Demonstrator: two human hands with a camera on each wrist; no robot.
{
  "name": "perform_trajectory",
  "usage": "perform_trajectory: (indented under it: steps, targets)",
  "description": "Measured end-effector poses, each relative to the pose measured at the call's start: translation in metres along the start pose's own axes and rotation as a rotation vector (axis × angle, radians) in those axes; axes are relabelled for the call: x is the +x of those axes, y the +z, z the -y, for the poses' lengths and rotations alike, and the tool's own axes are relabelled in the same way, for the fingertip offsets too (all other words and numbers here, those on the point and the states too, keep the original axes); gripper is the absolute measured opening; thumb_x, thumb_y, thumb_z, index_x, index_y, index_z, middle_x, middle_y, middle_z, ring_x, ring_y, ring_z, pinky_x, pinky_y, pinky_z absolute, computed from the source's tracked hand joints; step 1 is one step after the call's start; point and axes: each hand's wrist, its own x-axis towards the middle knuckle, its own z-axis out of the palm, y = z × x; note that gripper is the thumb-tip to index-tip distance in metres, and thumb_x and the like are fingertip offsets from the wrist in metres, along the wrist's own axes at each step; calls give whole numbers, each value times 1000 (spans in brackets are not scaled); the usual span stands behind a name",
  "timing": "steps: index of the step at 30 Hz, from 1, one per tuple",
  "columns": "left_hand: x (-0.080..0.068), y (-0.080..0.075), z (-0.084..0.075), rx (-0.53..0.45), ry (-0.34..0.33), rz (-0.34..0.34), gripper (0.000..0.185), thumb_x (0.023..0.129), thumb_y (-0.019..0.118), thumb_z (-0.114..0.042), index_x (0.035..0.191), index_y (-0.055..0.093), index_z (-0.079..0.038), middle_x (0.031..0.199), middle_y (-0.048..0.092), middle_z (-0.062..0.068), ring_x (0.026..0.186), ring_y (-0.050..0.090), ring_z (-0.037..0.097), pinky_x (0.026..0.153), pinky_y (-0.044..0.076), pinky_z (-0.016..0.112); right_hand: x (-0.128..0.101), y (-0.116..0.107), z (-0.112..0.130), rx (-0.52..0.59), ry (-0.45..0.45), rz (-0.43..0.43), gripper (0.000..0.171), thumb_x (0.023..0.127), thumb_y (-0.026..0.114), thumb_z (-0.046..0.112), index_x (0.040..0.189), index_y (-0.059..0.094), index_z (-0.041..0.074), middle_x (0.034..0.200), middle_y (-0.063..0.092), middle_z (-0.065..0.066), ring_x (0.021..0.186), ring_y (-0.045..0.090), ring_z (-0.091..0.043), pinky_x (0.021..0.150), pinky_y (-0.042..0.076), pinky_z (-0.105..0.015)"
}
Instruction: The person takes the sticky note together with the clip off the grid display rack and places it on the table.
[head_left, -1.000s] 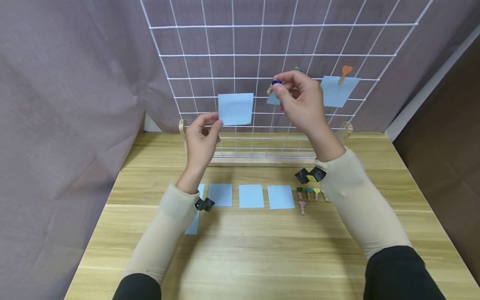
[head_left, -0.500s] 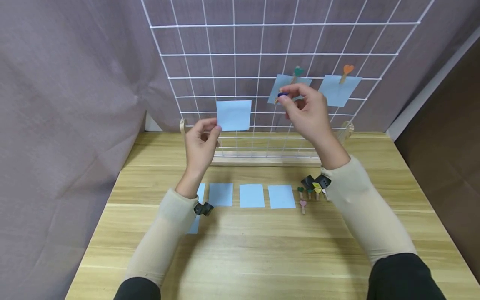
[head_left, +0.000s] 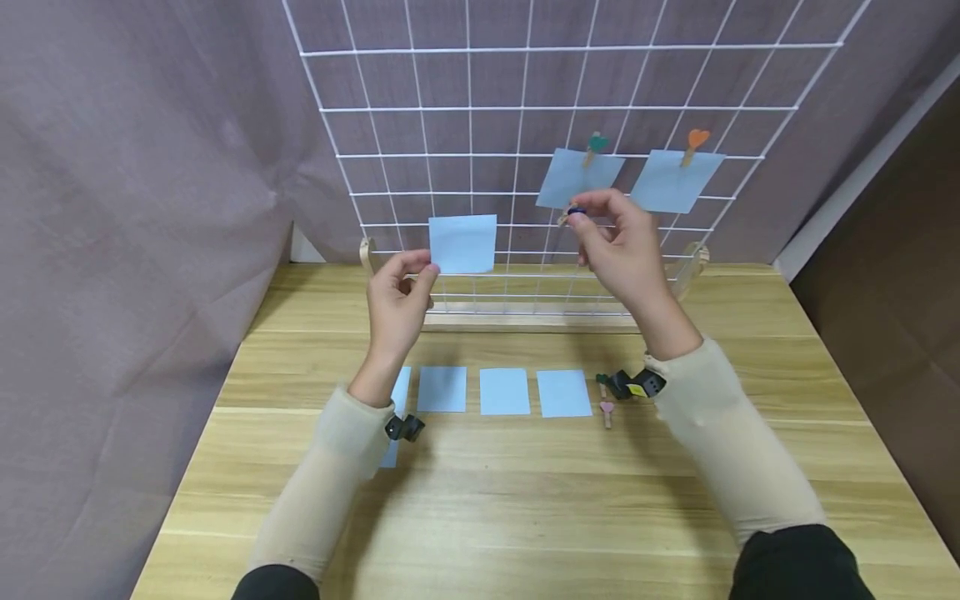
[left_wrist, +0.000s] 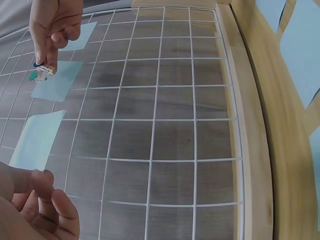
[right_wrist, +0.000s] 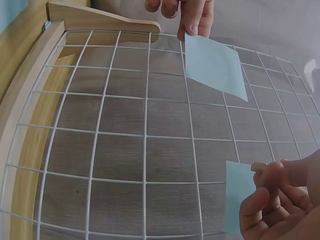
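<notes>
My left hand [head_left: 399, 304] pinches a blue paper square [head_left: 462, 243] by its lower left corner, in front of the white wire grid [head_left: 493, 108]. In the right wrist view that paper [right_wrist: 215, 65] hangs from the fingertips over the wires. Between thumb and fingers my right hand [head_left: 621, 250] holds a small wooden clothespin [head_left: 567, 215] with a dark blue top. Behind it, one blue square [head_left: 573, 179] is fixed to the grid by a clothespin with a green heart [head_left: 597, 143]. Further right, another square [head_left: 677, 183] hangs under an orange-heart clothespin [head_left: 696, 142].
On the wooden table [head_left: 495, 500] lie several blue squares [head_left: 504, 392] in a row, one partly under the left sleeve. Small heart clothespins, a pink one [head_left: 607, 412] among them, lie by the right wrist camera [head_left: 636, 384]. A wooden base [head_left: 525, 322] supports the grid.
Both hands have moved down, the left with its paper square and the right with its clothespin, which also shifted right. The green-heart clothespin and its square have come into view.
</notes>
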Motion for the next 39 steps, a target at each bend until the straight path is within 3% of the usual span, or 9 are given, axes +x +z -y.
perform_trajectory:
  steps: [9, 19, 39]
  targets:
    - [-8, -6, 4, 6, -3, -5, 15, 97, 68, 7, 111, 71, 11, 94, 71, 21, 51, 51, 4, 48, 45, 15, -13, -1, -8, 27, 16, -2, 23, 107, 61, 5, 125, 66, -8, 98, 68, 0, 55, 54, -8, 50, 46, -17]
    - [-25, -16, 13, 28, -64, 1, 16, 97, 68, 8, 112, 70, 12, 95, 70, 22, 52, 49, 4, 50, 47, 15, -30, -5, -23, 59, 87, -13, 28, 107, 60, 7, 131, 64, -8, 103, 65, -1, 58, 54, -7, 53, 48, -18]
    - [-49, -17, 30, 26, -133, 23, 16, 97, 69, 5, 112, 72, 10, 90, 68, 12, 53, 51, 4, 50, 47, 16, -66, -22, -60, 78, 219, -54, 30, 108, 60, 8, 135, 65, -5, 95, 67, 3, 60, 58, -6, 55, 52, -16]
